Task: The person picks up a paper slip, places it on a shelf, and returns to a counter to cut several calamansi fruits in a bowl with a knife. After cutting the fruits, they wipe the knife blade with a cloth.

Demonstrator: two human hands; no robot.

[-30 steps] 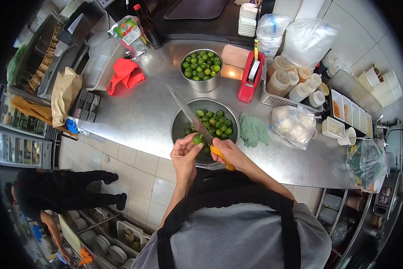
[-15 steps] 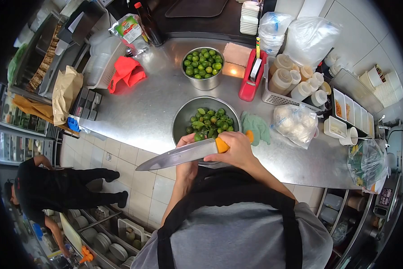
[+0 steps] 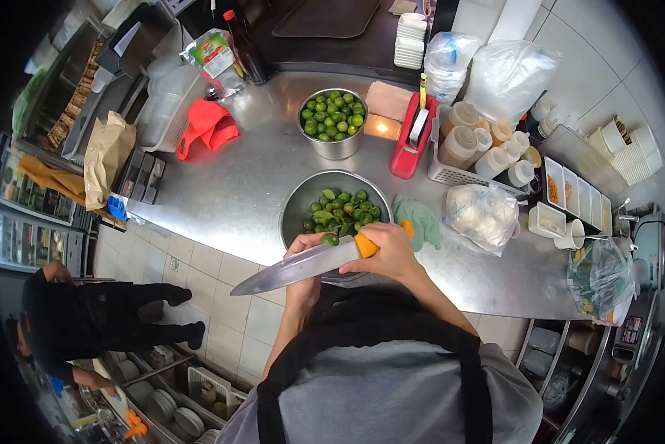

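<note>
The right hand [image 3: 393,253] grips a knife [image 3: 295,271] by its orange handle, the blade slanting across the left hand [image 3: 301,244] and past the bench's [image 3: 221,203] near edge. Partly hidden, the left hand pinches a lime [image 3: 330,239] over a bowl [image 3: 295,214] of limes at that edge. A pot [image 3: 337,150] of limes stands toward the far edge.

Pretty cramped in here tbh, long stainless counter [image 3: 221,177] with a warm glare spot [image 3: 381,127] on it, dark ledge [image 3: 328,56] along the back, big white wall tiles [image 3: 599,65] on the right, pale square floor tiles [image 3: 205,265] to the left, glass-front cabinet [image 3: 32,240] beyond them
</note>
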